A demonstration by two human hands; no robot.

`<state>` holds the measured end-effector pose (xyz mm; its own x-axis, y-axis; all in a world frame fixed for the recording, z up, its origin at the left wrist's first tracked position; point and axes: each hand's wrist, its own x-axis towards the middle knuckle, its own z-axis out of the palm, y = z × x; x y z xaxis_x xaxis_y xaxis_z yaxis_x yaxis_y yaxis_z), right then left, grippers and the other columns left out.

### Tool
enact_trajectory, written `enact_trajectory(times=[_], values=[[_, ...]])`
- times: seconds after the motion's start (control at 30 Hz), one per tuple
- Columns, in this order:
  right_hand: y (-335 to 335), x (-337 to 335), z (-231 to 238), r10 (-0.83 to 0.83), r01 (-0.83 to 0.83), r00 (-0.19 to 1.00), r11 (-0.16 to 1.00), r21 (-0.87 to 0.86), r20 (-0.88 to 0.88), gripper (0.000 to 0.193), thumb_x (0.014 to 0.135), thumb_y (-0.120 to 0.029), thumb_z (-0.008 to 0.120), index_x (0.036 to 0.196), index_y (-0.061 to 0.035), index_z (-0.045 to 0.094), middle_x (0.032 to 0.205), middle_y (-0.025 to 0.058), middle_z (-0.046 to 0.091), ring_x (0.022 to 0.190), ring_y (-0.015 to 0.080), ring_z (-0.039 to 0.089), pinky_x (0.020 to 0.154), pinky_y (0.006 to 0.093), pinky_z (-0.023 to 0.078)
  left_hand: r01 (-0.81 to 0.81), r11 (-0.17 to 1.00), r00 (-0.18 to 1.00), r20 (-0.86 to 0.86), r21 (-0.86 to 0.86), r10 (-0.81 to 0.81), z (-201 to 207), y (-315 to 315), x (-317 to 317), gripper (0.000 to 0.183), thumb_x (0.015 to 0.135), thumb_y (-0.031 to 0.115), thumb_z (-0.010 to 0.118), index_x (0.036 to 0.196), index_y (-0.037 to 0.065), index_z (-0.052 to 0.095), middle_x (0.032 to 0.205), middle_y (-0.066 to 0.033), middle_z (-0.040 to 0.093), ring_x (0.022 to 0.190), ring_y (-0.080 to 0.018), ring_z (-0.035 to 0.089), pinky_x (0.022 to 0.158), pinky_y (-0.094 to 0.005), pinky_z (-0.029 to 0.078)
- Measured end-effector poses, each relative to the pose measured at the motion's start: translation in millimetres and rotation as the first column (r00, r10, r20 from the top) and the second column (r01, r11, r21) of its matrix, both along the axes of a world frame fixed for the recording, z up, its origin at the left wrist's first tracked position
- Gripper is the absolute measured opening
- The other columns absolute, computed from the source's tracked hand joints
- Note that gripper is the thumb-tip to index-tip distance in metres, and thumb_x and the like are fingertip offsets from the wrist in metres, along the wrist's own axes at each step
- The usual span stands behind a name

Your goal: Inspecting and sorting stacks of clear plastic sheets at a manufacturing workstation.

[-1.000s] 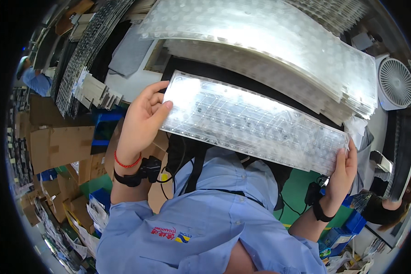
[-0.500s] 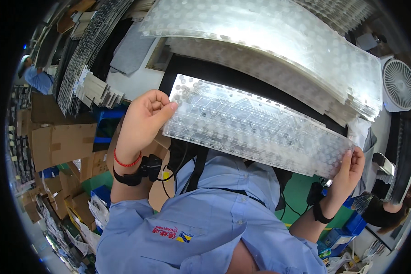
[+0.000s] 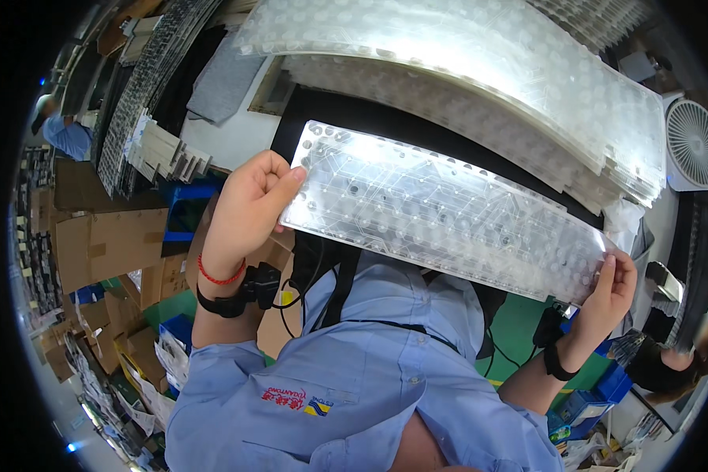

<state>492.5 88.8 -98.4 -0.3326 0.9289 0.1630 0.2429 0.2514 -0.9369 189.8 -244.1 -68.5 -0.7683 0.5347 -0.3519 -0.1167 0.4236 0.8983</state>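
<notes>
Worktop point(image 3: 211, 141) beyond, clear sheet point(image 3: 448, 214) with left-end glare now fainter

The left grip point(image 3: 250, 203) and right grip point(image 3: 612, 291) hold a clear sheet point(image 3: 440, 212); stacked sheets point(image 3: 464, 47) lie beyond, a fan point(image 3: 695, 145) far right.

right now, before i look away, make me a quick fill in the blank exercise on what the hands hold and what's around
1. The left hand and right hand hold one transparent circuit sheet, whose left end is ____ in the picture than its right end.
2. The red cord bracelet is worn on the person's ____ side.
3. The shirt is light ____.
4. The white fan stands near the picture's ____ edge.

Missing words: higher; left; blue; right.
</notes>
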Motion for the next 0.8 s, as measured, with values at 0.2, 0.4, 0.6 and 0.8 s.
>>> enact_trajectory(times=[0.2, 0.4, 0.6, 0.8], values=[[7, -1, -5, 0.011, -0.011, 1.0, 1.0, 0.029, 0.026, 0.016, 0.097, -0.007, 0.057, 0.111, 0.001, 0.058, 0.099, 0.0023, 0.061, 0.085, 0.0044, 0.053, 0.073, 0.0175, 0.041, -0.029, 0.997, 0.999, 0.017, 0.072, 0.028, -7, -5, -2, 0.017, 0.101, 0.018, 0.052, 0.103, 0.002, 0.052, 0.063, -0.0002, 0.058, 0.05, -0.0031, 0.05, 0.046, -0.0167, 0.039], [4, 0, 5, 0.015, -0.014, 0.996, 1.0, -0.006, 0.092, 0.027, 0.096, -0.009, 0.059, 0.121, 0.0001, 0.058, 0.099, 0.0013, 0.061, 0.082, 0.0048, 0.054, 0.068, 0.0183, 0.043, -0.039, 0.976, 0.992, 0.122, 0.214, 0.013, -12, -22, 1, 0.039, 0.098, 0.011, 0.054, 0.132, -0.002, 0.042, 0.083, -0.007, 0.064, 0.066, -0.0072, 0.058, 0.059, -0.0177, 0.047], [-18, -14, 27, 0.0, -0.163, 0.912, 0.919, 0.36, 0.411, 0.049, 0.087, -0.018, 0.07, 0.13, -0.0006, 0.054, 0.119, 0.0104, 0.06, 0.101, 0.018, 0.057, 0.085, 0.029, 0.045, 0.123, 0.927, 0.989, 0.036, 0.355, -0.145, -11, -29, 16, 0.082, 0.079, -0.009, 0.069, 0.149, -0.002, 0.026, 0.109, -0.0115, 0.062, 0.097, -0.0135, 0.061, 0.079, -0.0241, 0.052], [-58, -78, 52, 0.588, -0.836, 0.504, 0.517, 0.185, 0.632, 0.106, 0.053, -0.038, 0.09, 0.14, -0.0017, 0.043, 0.148, 0.0218, 0.037, 0.135, 0.0405, 0.037, 0.109, 0.0465, 0.032, 0.124, 0.938, 0.992, -0.054, 0.324, -0.113, -30, -33, 22, 0.081, 0.077, -0.011, 0.071, 0.147, -0.004, 0.031, 0.127, -0.0155, 0.058, 0.109, -0.0162, 0.059, 0.085, -0.0246, 0.05]])
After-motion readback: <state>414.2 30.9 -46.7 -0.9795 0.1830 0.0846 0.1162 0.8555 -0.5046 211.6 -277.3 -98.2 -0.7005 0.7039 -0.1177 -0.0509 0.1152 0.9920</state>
